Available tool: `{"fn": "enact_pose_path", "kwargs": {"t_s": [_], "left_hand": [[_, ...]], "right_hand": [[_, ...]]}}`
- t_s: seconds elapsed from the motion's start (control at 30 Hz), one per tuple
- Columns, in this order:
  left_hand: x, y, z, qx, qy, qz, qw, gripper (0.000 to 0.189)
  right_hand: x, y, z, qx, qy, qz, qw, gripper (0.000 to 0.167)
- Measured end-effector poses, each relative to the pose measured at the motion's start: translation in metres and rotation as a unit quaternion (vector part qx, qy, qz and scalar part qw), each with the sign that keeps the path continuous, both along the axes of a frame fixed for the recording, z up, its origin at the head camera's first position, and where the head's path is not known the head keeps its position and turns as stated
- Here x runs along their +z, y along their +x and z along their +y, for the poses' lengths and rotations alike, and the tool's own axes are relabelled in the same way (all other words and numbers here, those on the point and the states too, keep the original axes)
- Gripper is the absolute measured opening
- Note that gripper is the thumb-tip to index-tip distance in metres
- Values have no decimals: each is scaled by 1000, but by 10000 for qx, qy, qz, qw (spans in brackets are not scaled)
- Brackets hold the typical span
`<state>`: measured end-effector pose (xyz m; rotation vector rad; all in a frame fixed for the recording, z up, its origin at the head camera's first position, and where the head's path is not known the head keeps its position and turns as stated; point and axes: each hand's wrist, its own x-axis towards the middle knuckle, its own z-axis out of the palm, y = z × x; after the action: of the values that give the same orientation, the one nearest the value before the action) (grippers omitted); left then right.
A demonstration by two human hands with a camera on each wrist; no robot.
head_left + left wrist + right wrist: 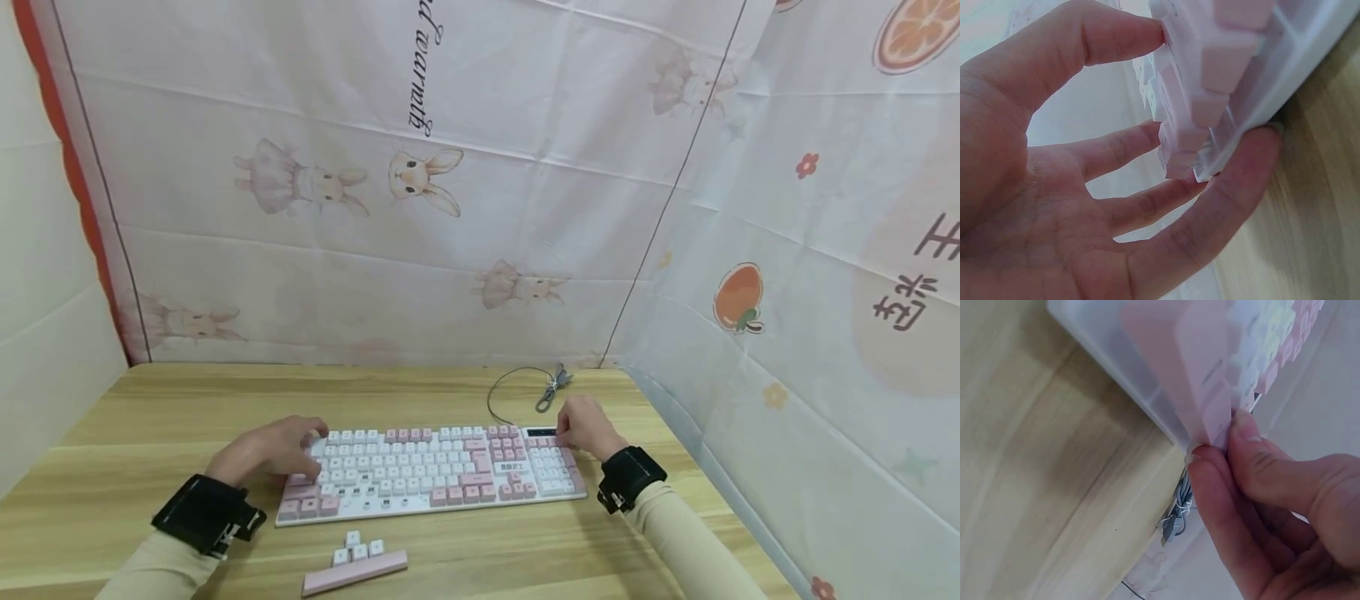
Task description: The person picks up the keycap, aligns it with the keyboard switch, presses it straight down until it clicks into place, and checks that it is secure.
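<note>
Both our hands are on the white-and-pink full-size plastic keyboard (512,467), which lies lengthwise on the light wood-grain table (525,554). Our left hand (276,446) grips its left end, thumb on pink keys, a fingertip against the frame edge. Our right hand (588,425) has thumb and forefinger pinched together at the far right corner; can't tell if on the corner pink key alone or the frame too. Four small white square keycaps (360,552) and one long pink bar-shaped keycap (355,572) sit off the near edge, close to exposed switch spots (386,502) in the front row. Reads as mid keycap work, we're steadying the board; fitting or pulling unclear. Next move: left anchors, right frees up for a keycap, straight and square.
</note>
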<state>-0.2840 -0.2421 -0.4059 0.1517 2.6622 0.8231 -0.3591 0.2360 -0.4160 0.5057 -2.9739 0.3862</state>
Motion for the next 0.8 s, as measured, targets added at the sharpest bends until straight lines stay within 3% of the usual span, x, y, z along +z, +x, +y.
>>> {"fn": "enact_pose_path", "kwargs": {"t_s": [0.37, 0.67, 0.8], "left_hand": [[3, -3, 2, -120, -169, 150, 9997, 68], [-3, 2, -3, -110, -120, 148, 9998, 68], [-1, 2, 0, -56, -21, 180, 9998, 68]], "right_hand": [[-6, -4, 15, 539, -199, 463, 9973, 20], [-4, -6, 18, 936, -589, -534, 9924, 11], [2, -4, 20, 619, -523, -687, 9943, 10]]}}
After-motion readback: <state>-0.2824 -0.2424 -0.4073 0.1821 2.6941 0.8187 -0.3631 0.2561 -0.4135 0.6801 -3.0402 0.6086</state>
